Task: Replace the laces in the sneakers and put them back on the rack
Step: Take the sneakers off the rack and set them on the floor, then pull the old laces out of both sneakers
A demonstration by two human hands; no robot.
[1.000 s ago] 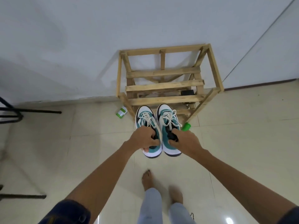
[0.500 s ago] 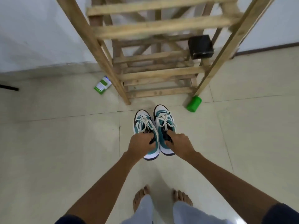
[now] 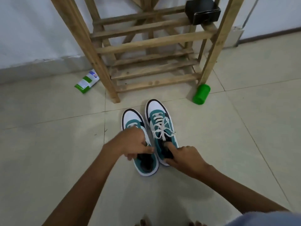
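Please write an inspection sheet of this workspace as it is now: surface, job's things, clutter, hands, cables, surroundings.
Surface: pale tiled floor.
Job's things: left sneaker and right sneaker side by side on the floor before the wooden rack; white laces tied on the right one.
Clutter: green bottle lying by a rack leg; green-white packet; black box on a rack shelf.
Hands: left hand pinches the left sneaker's collar; right hand grips the right sneaker's heel.
Cables: nothing seen.
Surroundings: white wall.

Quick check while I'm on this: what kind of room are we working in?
Probably a home entryway or a plain utility corner: a wooden slatted shoe rack stands against a white wall on a pale tiled floor, and the sneakers sit on the floor in front of it.
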